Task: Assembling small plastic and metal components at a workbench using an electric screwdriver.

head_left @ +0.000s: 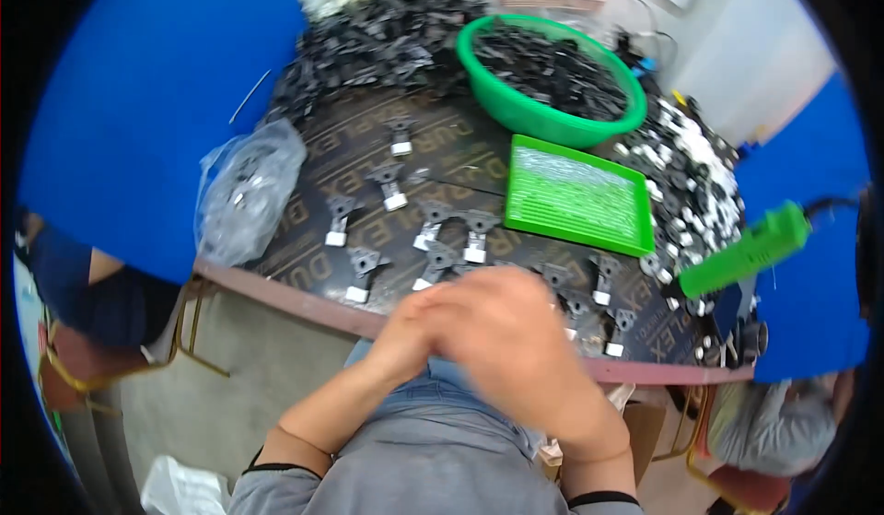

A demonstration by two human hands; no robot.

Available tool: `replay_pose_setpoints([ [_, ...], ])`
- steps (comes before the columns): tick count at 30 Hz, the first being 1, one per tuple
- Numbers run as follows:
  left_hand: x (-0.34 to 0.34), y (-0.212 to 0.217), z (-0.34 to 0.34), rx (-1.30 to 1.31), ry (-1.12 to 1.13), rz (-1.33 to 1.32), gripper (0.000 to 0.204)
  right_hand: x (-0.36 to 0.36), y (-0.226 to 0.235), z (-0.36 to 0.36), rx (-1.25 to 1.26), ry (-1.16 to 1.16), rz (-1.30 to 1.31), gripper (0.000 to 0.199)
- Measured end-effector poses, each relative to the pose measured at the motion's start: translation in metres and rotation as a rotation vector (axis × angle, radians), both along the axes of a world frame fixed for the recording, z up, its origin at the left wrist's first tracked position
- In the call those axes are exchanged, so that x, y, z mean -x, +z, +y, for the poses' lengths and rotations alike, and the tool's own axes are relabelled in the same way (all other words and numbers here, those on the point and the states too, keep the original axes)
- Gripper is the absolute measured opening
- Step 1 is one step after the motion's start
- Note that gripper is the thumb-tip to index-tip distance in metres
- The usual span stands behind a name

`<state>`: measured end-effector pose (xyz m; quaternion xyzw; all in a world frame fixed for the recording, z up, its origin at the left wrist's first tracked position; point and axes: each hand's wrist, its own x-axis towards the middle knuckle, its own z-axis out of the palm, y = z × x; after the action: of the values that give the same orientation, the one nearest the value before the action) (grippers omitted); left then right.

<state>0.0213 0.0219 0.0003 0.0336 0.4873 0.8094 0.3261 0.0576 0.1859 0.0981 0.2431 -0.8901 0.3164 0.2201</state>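
Blurring together, left hand (pixel 405 331), right hand (pixel 516 340); contents perhaps hidden.

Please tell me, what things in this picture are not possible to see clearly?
- Head view: the left hand and right hand are motion-blurred and pressed together, so whatever they hold is hidden.
- The hands cover the table edge and small parts behind them.
- The parts in the clear bag are too small and glare-hidden to identify.
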Motion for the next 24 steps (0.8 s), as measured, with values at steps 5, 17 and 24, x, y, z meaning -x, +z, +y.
replay_pose_setpoints([
  [5,-0.004,0.002,-0.010,-0.311,-0.067,-0.140,0.026,0.002,-0.026,0.011,0.245,-0.182,-0.176,0.025],
  [17,-0.002,-0.005,0.009,-0.237,0.020,-0.367,0.022,0.020,0.026,-0.002,1.401,0.686,-0.107,0.005],
  [24,-0.001,-0.018,0.012,-0.262,-0.047,-0.223,0.021,0.009,0.040,-0.083,1.359,1.059,-0.159,0.016],
])
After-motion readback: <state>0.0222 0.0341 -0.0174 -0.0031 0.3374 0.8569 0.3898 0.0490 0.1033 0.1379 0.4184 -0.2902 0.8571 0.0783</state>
